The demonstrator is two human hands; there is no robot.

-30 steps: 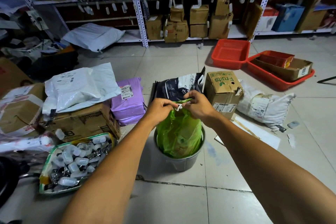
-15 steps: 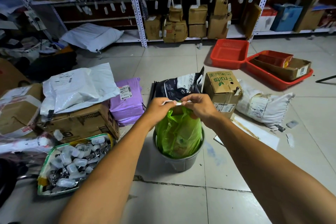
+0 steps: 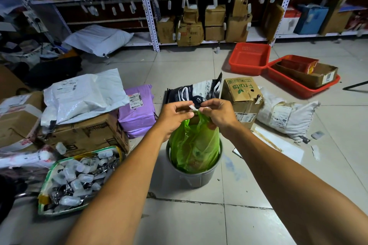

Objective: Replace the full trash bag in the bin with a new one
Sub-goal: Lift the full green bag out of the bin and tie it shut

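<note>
So here's where it stands: the green trash bag (image 3: 194, 145) is sitting down in the grey bin (image 3: 194, 177) on the tiled floor (image 3: 199, 223), with its top gathered up into a neck that rises straight above the bin's mouth. Both hands are working right at that neck. The left hand (image 3: 175, 116) has its fingers curled and is pinching one end of a thin white tie strip (image 3: 192, 107), and the right hand (image 3: 218, 114) is pinching the other side of it along with the bunched green plastic. They're nearly touching each other, strip stretched between them. I can't tell if the knot is actually done or only half wrapped, it's too small and partly hidden by the fingers. What matters for the next bit, I'd say, is that the bag's long axis runs straight up and down, from the hands at the top into the bin directly underneath. So once it's tied, the lift looks like a straight pull upward, not sideways. Neither hand is really closer, they're level at the neck, so either could take the weight. Tight spot though: a black pouch (image 3: 196, 91) and a cardboard fruit box (image 3: 242, 93) stand just behind the bin, and a purple parcel (image 3: 137, 111) sits off to the left. No new bag visible anywhere that I can spot, so the swap itself seems a ways off.
</note>
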